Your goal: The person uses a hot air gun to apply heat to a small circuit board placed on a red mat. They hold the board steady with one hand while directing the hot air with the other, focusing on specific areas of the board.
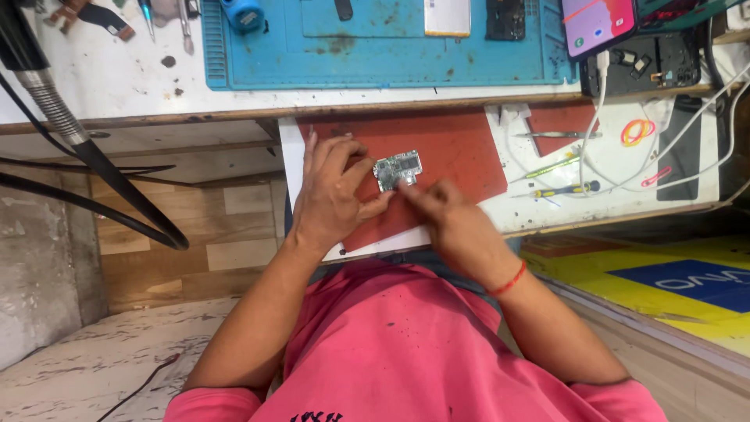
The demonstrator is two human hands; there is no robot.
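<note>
One circuit board (pixel 398 169) clamped in the left hand (pixel 336 195) grip, right hand (pixel 449 215) fingertips pinching its edge

A blue silicone work mat (pixel 375 59) lies at twelve o'clock, with a lit smartphone (pixel 598 23) at one o'clock. Metal tweezers (pixel 558 135), a yellow-handled screwdriver (pixel 556 190) and orange and yellow rubber bands (pixel 638 131) sit at three o'clock. A black flexible hose (pixel 86 148) crosses at nine o'clock.

A lit phone screen (pixel 598 23), pink and orange, lies top right; blue-yellow sign (pixel 687 285) lower right.
</note>
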